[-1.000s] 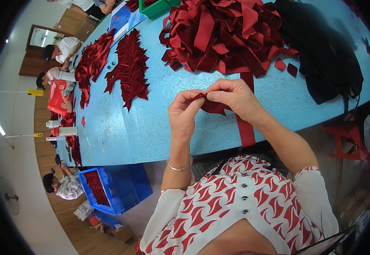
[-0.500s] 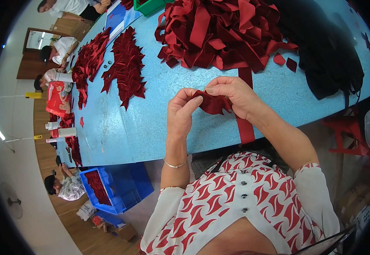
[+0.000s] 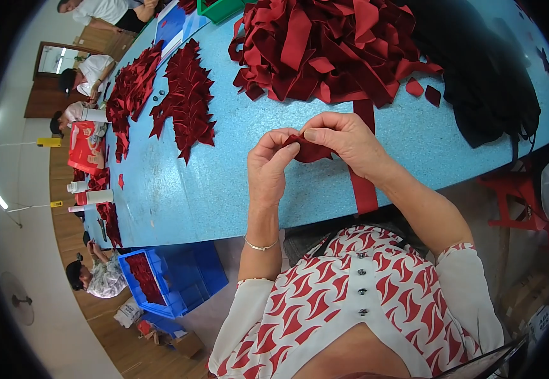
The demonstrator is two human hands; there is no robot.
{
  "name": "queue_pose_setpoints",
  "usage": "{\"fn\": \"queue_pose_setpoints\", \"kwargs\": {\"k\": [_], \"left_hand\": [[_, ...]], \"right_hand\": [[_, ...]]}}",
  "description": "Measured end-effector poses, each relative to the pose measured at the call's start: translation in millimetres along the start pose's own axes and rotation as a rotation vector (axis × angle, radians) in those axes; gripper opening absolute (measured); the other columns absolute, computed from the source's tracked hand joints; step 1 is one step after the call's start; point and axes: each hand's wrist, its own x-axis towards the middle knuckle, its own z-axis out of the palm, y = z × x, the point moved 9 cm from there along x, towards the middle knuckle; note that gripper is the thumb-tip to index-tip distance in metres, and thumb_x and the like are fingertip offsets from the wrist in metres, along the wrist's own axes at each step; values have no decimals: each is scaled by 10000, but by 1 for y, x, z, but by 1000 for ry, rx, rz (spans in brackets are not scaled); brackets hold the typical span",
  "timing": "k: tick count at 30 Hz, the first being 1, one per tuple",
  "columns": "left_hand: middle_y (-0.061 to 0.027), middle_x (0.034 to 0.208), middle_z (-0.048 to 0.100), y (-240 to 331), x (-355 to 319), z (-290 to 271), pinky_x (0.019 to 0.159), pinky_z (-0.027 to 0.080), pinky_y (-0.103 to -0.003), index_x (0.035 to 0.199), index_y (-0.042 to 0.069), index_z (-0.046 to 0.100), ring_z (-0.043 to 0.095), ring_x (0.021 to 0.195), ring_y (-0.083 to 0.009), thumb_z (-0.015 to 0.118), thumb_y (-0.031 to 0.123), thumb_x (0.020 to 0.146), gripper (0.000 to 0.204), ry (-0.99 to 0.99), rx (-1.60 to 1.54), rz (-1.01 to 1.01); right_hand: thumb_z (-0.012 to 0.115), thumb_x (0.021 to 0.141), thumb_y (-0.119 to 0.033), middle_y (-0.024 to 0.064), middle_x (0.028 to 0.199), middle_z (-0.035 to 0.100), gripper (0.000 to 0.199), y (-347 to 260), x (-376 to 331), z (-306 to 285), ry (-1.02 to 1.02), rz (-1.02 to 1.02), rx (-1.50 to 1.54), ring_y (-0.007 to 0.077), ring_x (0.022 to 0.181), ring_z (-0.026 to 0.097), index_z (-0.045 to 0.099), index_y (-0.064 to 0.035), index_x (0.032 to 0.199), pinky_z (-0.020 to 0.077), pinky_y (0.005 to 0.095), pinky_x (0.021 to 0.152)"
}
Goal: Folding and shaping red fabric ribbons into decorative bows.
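Note:
Between my two hands is a dark red ribbon piece [image 3: 312, 151], held up just above the blue table [image 3: 224, 196]. My left hand [image 3: 269, 161] pinches its left end between thumb and fingers. With thumb and forefinger, my right hand [image 3: 344, 139] grips its upper edge and covers part of it. A flat red ribbon strip [image 3: 364, 189] lies under my right wrist and runs to the table's near edge. Beyond my hands is a large heap of loose red ribbon pieces [image 3: 325, 50].
Folded red bows [image 3: 186, 95] lie in a row at left, with another pile [image 3: 132, 88] behind. Black cloth [image 3: 483, 82] covers the right side. Blue bins [image 3: 179, 278] stand below the table at left, a red stool [image 3: 527, 208] at right. Several people sit along the far left.
My right hand has closed in slightly over the ribbon piece, and less of the piece's lower right end shows. My left hand has barely moved.

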Motion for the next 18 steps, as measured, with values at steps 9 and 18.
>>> {"fn": "queue_pose_setpoints", "kwargs": {"k": [9,18], "left_hand": [[-45,840,563,18,-4,4,753,410,-236,800,23,567,507,809,-120,588,-94,695,159,-30,76,304],[-63,871,554,19,-6,10,749,410,-241,801,16,563,500,801,-130,595,-99,696,158,-45,263,397]], "right_hand": [[546,845,-119,-4,810,587,136,-3,2,-4,32,-75,-47,41,763,513,606,-6,892,418,178,687],[552,841,-99,1,819,589,132,-3,1,0,4,-64,49,47,766,518,612,2,898,425,183,700]]}}
